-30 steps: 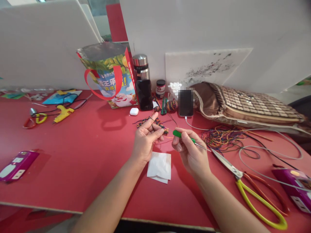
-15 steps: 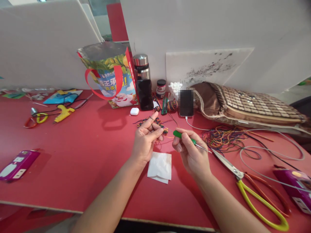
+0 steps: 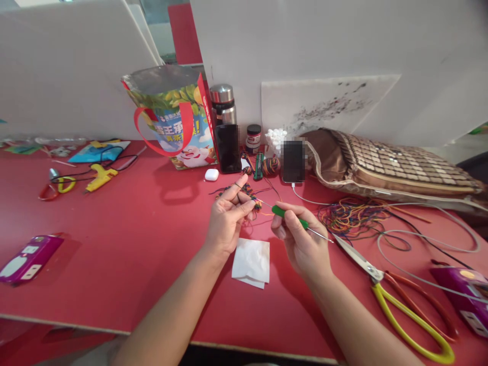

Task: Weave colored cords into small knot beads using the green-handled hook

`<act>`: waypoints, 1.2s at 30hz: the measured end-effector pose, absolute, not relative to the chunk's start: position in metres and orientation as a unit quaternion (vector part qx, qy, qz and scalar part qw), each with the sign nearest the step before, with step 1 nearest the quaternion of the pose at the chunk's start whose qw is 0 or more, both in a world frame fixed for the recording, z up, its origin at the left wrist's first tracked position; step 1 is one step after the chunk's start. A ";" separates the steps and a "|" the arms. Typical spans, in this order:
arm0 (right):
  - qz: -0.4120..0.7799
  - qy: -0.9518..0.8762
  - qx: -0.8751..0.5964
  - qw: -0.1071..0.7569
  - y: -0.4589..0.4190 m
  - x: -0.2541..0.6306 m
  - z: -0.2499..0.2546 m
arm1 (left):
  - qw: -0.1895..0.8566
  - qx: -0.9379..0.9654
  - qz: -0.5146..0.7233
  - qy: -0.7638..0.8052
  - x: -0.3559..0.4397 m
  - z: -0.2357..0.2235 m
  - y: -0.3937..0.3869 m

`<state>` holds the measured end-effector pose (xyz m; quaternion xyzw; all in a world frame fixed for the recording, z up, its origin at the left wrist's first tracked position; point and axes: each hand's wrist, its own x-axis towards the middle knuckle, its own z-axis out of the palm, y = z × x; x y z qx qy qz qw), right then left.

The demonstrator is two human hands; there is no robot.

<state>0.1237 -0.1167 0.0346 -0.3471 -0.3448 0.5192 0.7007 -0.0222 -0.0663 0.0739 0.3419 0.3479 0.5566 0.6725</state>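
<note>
My left hand pinches a small multicoloured crochet piece, partly hidden behind the fingers, with a dark strand of yarn running over the forefinger. In my right hand is a crochet hook with a green grip and thin metal ends. Its left tip reaches to the yarn by my left thumb; the other end sticks out past my right palm. Beneath and between the hands lies a folded white tissue. Behind them sits a ball of multicoloured yarn.
Large scissors and a loose yarn tangle lie at right, near a charging cable and a beaded cushion. Phones, a bottle and a printed bag stand behind. A yellow glue gun lies left.
The hook's left tip has shifted slightly at the yarn beside my left thumb. Both hands otherwise keep nearly the same place and grip.
</note>
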 end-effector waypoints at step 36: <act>0.517 -0.369 -0.358 0.685 -0.119 0.126 0.031 | 0.675 0.348 0.544 0.358 -0.029 0.074 -0.059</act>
